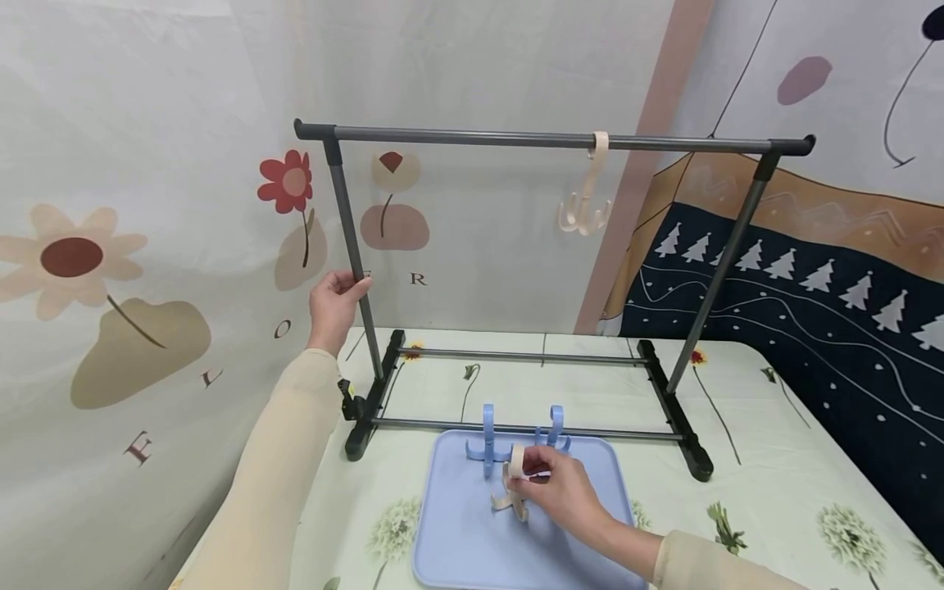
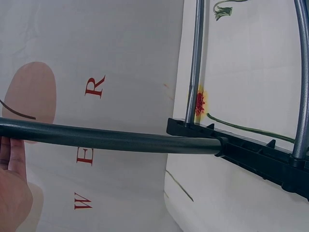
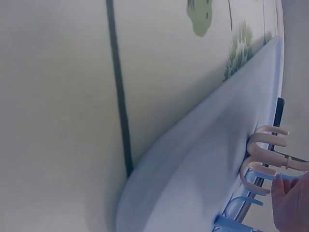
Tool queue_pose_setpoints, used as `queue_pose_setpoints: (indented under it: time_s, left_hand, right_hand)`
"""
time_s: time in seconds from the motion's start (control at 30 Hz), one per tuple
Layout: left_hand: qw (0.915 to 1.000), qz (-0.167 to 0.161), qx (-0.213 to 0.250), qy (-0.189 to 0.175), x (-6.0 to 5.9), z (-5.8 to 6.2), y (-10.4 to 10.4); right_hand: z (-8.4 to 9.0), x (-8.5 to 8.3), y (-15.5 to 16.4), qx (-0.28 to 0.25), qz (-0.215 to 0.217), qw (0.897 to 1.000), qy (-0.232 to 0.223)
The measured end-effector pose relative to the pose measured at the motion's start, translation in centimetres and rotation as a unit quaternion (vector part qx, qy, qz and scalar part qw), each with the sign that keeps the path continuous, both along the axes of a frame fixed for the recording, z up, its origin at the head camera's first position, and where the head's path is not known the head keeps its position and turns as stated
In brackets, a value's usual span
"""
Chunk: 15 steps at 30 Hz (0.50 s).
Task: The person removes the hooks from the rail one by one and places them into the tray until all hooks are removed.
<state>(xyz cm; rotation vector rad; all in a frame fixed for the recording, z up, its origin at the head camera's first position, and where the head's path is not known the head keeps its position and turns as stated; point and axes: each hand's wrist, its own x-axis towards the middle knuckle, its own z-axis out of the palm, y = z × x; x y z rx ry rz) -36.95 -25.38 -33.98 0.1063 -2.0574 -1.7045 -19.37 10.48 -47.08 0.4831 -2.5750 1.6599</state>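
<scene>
My left hand (image 1: 335, 307) holds the left upright post (image 1: 347, 217) of a dark grey clothes rack, and its fingers (image 2: 17, 157) show beside the post in the left wrist view. Low over a light blue tray (image 1: 472, 561), my right hand (image 1: 564, 492) pinches a beige multi-prong hook (image 1: 518, 461) by its curved top, prongs downward. Whether those prongs touch the tray I cannot tell. Just behind it, two blue hooks, one at left (image 1: 488, 442) and one at right (image 1: 556, 422), are at the tray's far part. Another beige hook (image 1: 586, 192) hangs from the rack's top bar (image 1: 472, 137), right of the middle.
Black feet (image 1: 674, 410) and two lower bars (image 1: 516, 355) carry the rack on a flower-printed tablecloth (image 1: 767, 524). The tray's far edge lies by the front lower bar. A small black object (image 1: 350, 403) is beside the left foot. Printed curtains (image 1: 479, 270) stand behind.
</scene>
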Motion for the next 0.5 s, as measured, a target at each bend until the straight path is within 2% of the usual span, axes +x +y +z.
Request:
queue_pose_setpoints:
  time_s: [0.37,0.5]
  left_hand:
    - [1.0,0.001,-0.005,-0.002,0.0,0.0,0.0]
    - [1.0,0.002,-0.006,-0.003,0.0,0.0,0.0]
  right_hand:
    - [1.4,0.4,0.1,-0.039,0.001,0.999,-0.005]
    - [1.9,0.6,0.4,-0.034,0.009,0.999,-0.012]
